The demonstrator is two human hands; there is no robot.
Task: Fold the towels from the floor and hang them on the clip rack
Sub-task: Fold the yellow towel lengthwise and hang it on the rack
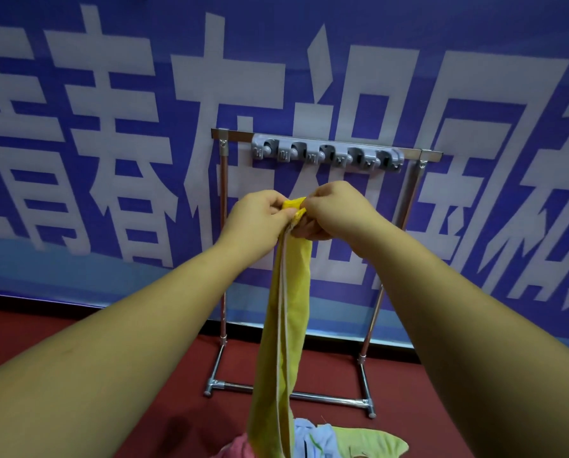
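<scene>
A yellow towel point(289, 292) hangs as a long narrow strip with a pale edge down its middle. Its bunched top is pinched between the left hand point(260, 216) and right hand point(332, 209), in front of the rack point(223, 226). The rack is a chrome frame with a grey clip strip point(326, 153) on its top bar. A pink towel point(237, 447), a blue towel point(313, 438) and a lime towel point(372, 441) lie crumpled on the floor point(111, 375).

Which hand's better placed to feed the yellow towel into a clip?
Right, probably: the right hand grips the yellow towel higher, directly under the clip strip; the left hand grips lower, off-centre.
</scene>
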